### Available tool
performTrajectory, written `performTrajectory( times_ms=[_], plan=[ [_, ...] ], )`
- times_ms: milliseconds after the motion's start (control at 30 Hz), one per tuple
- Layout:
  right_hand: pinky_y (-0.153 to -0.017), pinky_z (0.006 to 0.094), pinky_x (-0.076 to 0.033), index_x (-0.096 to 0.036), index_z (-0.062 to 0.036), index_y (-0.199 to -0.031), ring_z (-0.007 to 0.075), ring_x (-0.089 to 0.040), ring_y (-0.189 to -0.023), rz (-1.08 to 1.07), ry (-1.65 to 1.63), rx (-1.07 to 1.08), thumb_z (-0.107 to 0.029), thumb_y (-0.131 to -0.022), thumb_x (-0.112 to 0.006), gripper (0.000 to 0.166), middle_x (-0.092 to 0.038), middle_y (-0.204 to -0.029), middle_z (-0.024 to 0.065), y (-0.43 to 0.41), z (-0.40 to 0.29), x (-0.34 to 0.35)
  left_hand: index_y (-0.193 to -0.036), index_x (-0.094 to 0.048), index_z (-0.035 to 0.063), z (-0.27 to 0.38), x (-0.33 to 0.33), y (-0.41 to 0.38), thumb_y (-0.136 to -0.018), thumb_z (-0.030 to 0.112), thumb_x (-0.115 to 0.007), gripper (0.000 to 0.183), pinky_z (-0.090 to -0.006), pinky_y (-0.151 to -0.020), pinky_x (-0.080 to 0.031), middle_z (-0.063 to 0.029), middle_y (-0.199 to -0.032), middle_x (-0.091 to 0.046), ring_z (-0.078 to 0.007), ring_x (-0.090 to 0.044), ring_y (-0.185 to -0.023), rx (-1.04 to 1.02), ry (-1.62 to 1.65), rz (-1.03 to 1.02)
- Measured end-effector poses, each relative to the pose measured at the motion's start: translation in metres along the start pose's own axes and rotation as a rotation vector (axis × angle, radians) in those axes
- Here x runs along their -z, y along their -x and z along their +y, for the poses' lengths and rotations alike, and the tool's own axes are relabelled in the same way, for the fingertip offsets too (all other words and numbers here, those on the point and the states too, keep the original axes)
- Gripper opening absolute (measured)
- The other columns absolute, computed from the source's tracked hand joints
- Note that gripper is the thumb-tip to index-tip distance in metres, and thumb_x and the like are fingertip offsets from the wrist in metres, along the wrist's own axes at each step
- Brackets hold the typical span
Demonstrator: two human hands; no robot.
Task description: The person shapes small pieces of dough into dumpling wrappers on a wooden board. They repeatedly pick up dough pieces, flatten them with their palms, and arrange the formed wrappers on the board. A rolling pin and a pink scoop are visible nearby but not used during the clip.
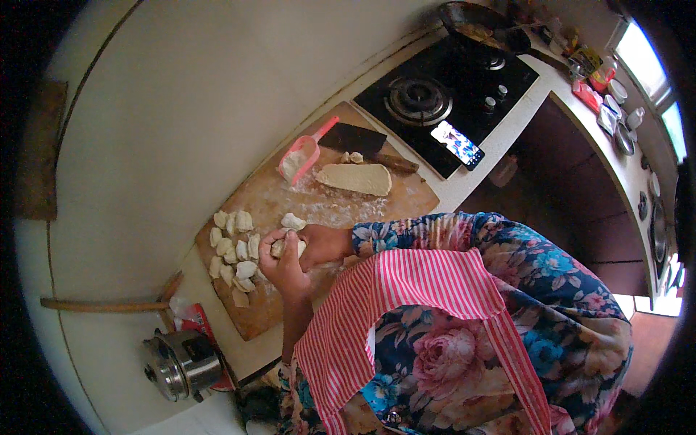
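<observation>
Above the floured wooden board (375,212), my two hands meet around a small piece of dough (291,249). My left hand (285,266) curls about it with the thumb on top. My right hand (323,244) presses in from the other side, its fingers partly hidden. Just beyond them lies another dough piece (293,221). Several cut dough pieces (231,247) are grouped on the board past my left hand. A flattened oblong slab of dough (354,179) rests farther right, beside loose flour (340,209).
A pink scoop (307,149) of flour and a cleaver (352,138) lie at the board's far side. A lit phone (457,144) rests on the gas hob (416,100) edge. A wok (478,27) sits on the rear burner, and a steel pot (182,361) stands left.
</observation>
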State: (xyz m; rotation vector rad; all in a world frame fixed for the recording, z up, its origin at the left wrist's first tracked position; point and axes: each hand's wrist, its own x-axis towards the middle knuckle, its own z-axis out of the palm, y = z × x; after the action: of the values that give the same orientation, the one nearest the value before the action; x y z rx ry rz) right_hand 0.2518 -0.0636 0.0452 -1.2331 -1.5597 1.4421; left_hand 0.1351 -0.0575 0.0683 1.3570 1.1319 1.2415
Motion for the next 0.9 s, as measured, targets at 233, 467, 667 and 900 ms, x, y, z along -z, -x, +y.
performTrajectory(
  times_ms=[233, 467, 667, 900],
  plan=[
    [-0.056, 0.039, -0.044, -0.06, 0.0032, -0.072, 0.0269, -0.056, -0.058, 0.031, 0.081, -0.049, -0.022, -0.051, -0.061, 0.033, -0.059, -0.065, 0.0176, -0.001, 0.002, -0.004, -0.086, -0.051, 0.0001, 0.004, -0.003, 0.002, -0.075, 0.0, -0.058, 0.013, -0.0257, -0.067, -0.044, -0.0046, -0.082, -0.053, -0.0122, -0.051, -0.074, 0.061, 0.076, -0.003],
    [-0.06, 0.0384, -0.046, -0.061, 0.003, -0.071, 0.0297, -0.059, -0.063, -0.054, 0.347, -0.106, -0.027, -0.052, -0.062, 0.036, -0.06, -0.068, 0.019, -0.017, 0.013, 0.0, -0.087, -0.051, 0.002, -0.004, 0.0, -0.005, -0.076, 0.003, -0.056, 0.012, -0.0251, -0.062, -0.042, -0.0036, -0.078, -0.051, -0.0115, -0.048, -0.066, 0.176, 0.293, -0.016],
    [-0.064, 0.0414, -0.047, -0.062, 0.0019, -0.073, 0.0345, -0.06, -0.069, -0.014, 0.496, -0.057, -0.031, -0.055, -0.059, 0.037, -0.061, -0.073, 0.0211, -0.034, 0.033, -0.008, -0.087, -0.052, 0.0029, -0.017, 0.005, -0.011, -0.075, 0.005, -0.057, 0.013, -0.0258, -0.062, -0.043, -0.0032, -0.078, -0.051, -0.0128, -0.05, -0.067, 0.215, 0.396, 0.009],
    [-0.063, 0.0432, -0.047, -0.064, -0.0048, -0.076, 0.0334, -0.059, -0.069, -0.105, 0.902, -0.052, -0.025, -0.063, -0.058, 0.024, -0.062, -0.074, 0.0168, -0.066, 0.113, 0.011, -0.094, -0.052, 0.0067, 0.002, 0.005, -0.002, -0.078, 0.016, -0.056, 0.019, -0.0282, -0.061, -0.044, -0.0039, -0.074, -0.051, -0.0135, -0.049, -0.065, 0.314, 1.13, -0.391]
  ],
)
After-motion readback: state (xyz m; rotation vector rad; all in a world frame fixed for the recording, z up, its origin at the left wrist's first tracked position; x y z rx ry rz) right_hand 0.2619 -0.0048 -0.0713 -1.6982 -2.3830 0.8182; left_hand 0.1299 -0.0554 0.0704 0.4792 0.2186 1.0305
